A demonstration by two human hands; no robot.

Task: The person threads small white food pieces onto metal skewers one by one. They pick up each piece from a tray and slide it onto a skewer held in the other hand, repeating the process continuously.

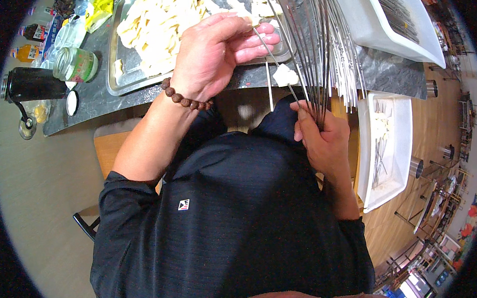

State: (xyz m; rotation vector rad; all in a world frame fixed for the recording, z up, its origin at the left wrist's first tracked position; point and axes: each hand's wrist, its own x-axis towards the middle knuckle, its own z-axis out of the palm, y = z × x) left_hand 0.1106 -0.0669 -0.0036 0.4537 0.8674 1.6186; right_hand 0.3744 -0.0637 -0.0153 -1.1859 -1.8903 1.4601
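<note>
My left hand (225, 44), with a brown bead bracelet on the wrist, pinches a pale food piece (251, 19) between thumb and fingers at the tip of a thin metal skewer. Lower on that skewer sits a folded white piece (285, 75). My right hand (320, 134) grips a bundle of metal skewers (317, 64) near their lower ends, and the skewer with the pieces leads into it. Beyond my left hand a metal tray (115, 74) holds a heap of flat, pale yellow pieces (159, 27). More skewers (341, 70) lie over the table's edge beside the bundle.
On the grey table (99, 114) at left stand a glass jar (75, 64), a black bottle (37, 83) and a white lid (72, 103). A white bin (431, 45) of skewers is at the upper right. A lower white bin (402, 156) holds loaded skewers. A chair (109, 147) is at left.
</note>
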